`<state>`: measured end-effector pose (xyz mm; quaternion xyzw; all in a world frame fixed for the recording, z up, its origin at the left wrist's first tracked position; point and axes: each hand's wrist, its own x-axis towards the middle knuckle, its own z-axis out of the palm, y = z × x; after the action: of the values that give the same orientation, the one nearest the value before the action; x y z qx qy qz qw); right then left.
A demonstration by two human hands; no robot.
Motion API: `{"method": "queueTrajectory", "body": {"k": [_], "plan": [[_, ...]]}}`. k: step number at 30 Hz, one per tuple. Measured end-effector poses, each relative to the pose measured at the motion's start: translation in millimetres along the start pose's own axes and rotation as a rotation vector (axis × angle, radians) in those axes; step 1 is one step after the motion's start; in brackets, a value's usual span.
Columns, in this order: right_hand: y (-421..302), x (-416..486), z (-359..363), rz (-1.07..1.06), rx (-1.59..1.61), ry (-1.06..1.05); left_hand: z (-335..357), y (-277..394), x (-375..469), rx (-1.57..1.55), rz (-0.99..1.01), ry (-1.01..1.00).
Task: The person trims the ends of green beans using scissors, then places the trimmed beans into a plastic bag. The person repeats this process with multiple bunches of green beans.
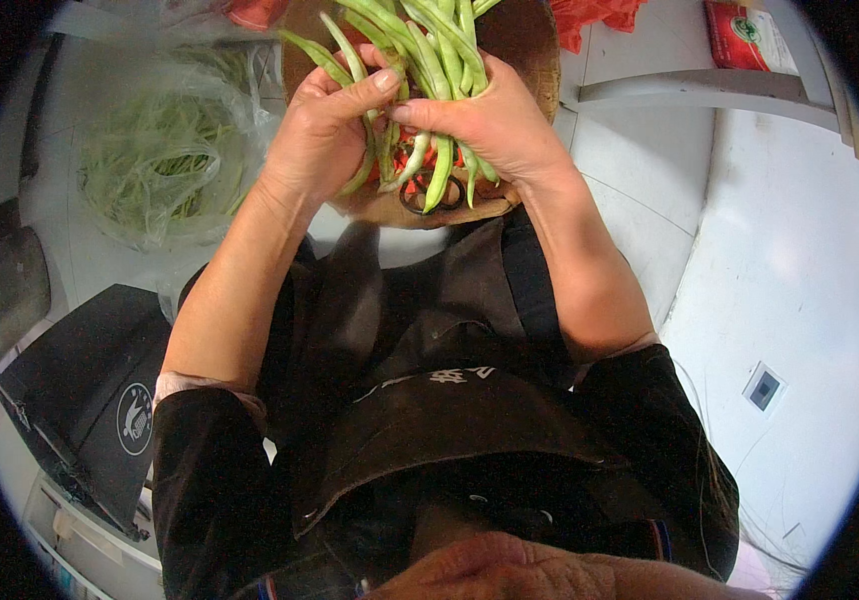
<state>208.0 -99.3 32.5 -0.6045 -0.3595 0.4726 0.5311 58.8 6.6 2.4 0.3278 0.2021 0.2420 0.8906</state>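
A bunch of long green beans (437,52) fans out between my two hands at the top of the view. My right hand (508,124) grips most of them, thumb across the pods, with bean ends hanging below the palm. A few more pods lie in my left hand (324,112), its thumb pressed against a browned pod. The two thumbs almost meet. Beneath the beans is a brown cardboard surface (538,90) with a worn edge. Black-handled scissors (433,196) rest on it beside something red, partly covered by bean tips.
A clear plastic bag (174,157) full of green beans sits on the tiled floor at left. Lower left is a black box (84,382) with a white emblem. Red plastic (598,22) lies beyond the cardboard, and a red-and-white package (748,37) at upper right. A white wall (789,262) runs along the right.
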Motion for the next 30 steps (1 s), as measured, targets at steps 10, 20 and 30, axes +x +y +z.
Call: {"method": "queueTrajectory", "body": {"k": [10,20,30], "plan": [[-7.8,-0.4,-11.0,0.057,-0.068,0.131,-4.5,6.0,2.7,0.17,0.027,-0.003],[-6.7,-3.0,-14.8,0.058,0.036,0.089,-1.3,11.7,-4.7,0.588,0.0,-0.055],[-6.2,-2.1,-18.8,0.097,-0.193,-0.001,-5.7,16.6,-7.9,0.919,0.05,-0.128]]}}
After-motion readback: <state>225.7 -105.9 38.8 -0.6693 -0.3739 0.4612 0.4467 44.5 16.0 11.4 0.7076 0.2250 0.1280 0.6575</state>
